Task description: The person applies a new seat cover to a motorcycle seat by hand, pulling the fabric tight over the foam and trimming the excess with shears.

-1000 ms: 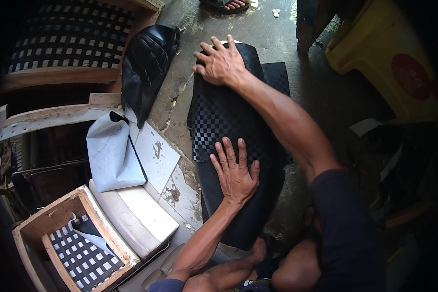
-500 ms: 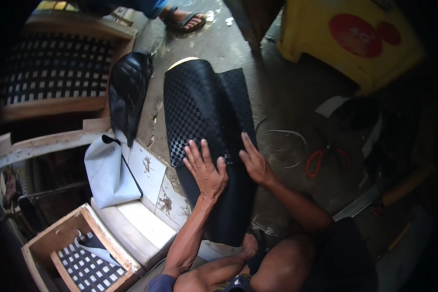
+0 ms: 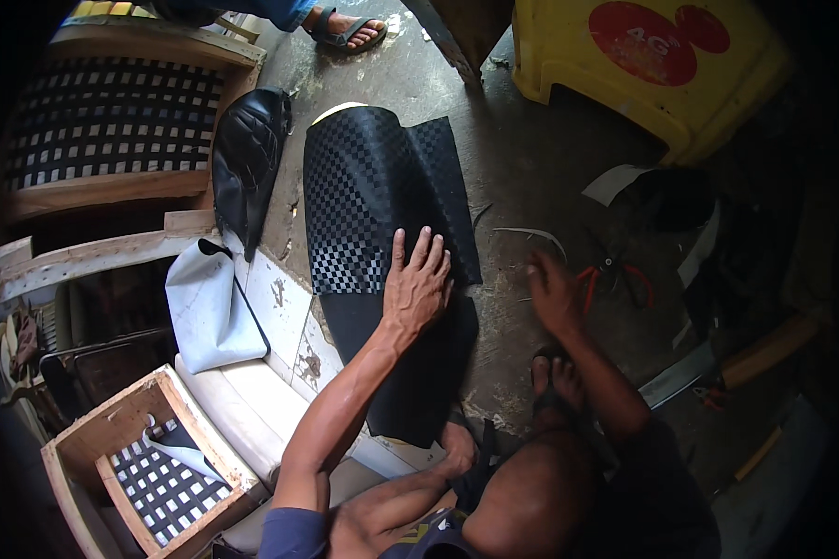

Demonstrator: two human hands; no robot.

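Note:
A long, rounded cushion, shaped like a motorcycle seat, lies in front of me with yellowish foam (image 3: 338, 111) showing at its far end. Black checkered sheet (image 3: 350, 191) drapes over its far part and spreads flat to the right. Plain black material (image 3: 419, 373) covers the near part. My left hand (image 3: 416, 287) presses flat on the checkered sheet near its lower edge, fingers outstretched. Off the cushion, my right hand (image 3: 557, 296) hovers over the floor with its fingers extended and no object visible in it. Beside it lie red-handled scissors (image 3: 639, 284).
A yellow plastic stool (image 3: 569, 56) stands far right; a large knife (image 3: 685, 377) lies at near right. Wooden frames with woven black straps (image 3: 112, 196) line the left. A black seat cover (image 3: 249, 158) and a white-backed sheet (image 3: 210, 312) sit beside the cushion. Another person's sandalled foot (image 3: 354, 33) is beyond.
My right hand has left the sheet and moved right, toward the scissors. The left hand has slid slightly up and to the right on the sheet. The whole view has shifted a little.

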